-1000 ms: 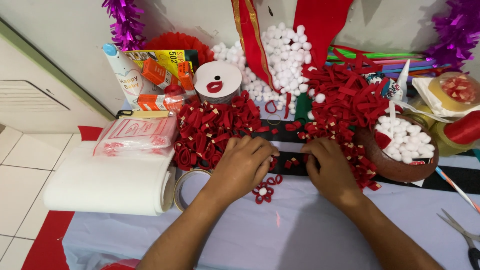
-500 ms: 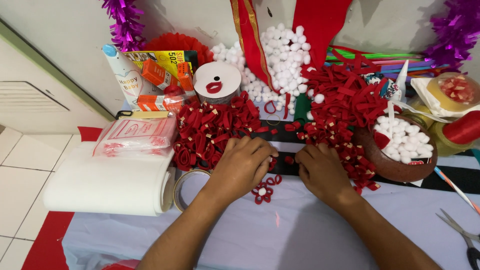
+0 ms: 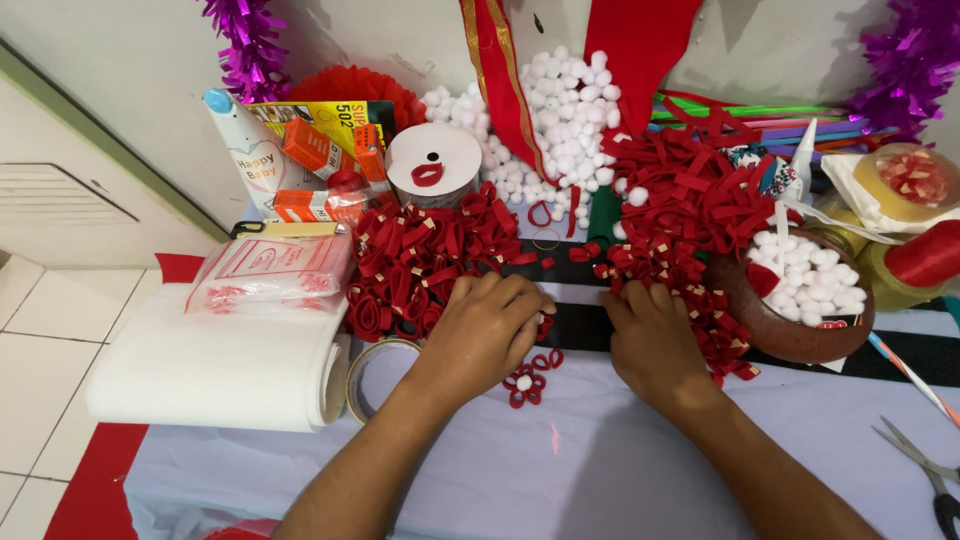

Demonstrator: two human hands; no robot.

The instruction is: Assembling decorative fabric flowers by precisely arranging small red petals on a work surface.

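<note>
Right hand (image 3: 655, 345) has slid leftward off the red loops (image 3: 425, 265); both hands' grips are hidden.

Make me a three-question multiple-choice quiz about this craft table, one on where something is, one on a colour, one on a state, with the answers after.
1. Where does the finished red loop flower lie?
A. in the brown bowl
B. on the pale cloth between the two hands
C. on the white roll

2. What colour are the small balls in the brown bowl?
A. white
B. purple
C. green

3. How do the scissors at the right edge lie?
A. held in the right hand
B. untouched on the cloth
C. stuck in the tape roll

Answers: 1 B, the flower sits on the cloth below the left hand and beside the right hand. 2 A, the balls are white. 3 B, neither hand is near the scissors.
</note>
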